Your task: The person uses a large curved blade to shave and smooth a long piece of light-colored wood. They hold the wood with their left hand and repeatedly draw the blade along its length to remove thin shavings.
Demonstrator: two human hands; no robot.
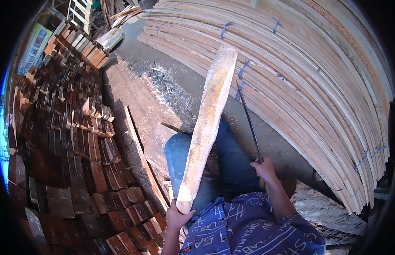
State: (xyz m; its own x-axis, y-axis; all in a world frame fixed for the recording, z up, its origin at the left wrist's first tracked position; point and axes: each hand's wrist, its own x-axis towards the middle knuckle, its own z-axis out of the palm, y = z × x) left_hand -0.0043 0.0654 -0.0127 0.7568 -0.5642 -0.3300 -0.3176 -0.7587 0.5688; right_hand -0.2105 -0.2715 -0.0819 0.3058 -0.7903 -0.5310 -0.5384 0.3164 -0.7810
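My left hand (179, 216) is closed around the near end of a long, rough slab of wood (209, 110). The slab slants up and away over my legs, its pale, bark-streaked face turned upward. In my right hand (265, 171) is a machete (249, 121), its long dark blade seen nearly edge-on and pointing away from me. Fingers wrap its handle, which shows a little below the fist. Blade and slab are apart, the blade to the right of the wood.
Stacked dark sawn blocks (78, 170) fill the left side. Long planks tied with blue strips (291, 76) lie in bundles at the right. A thin board (140, 148) lies beside the blocks. Wood shavings (163, 83) cover the ground ahead, and rough bark slabs (325, 208) lie lower right.
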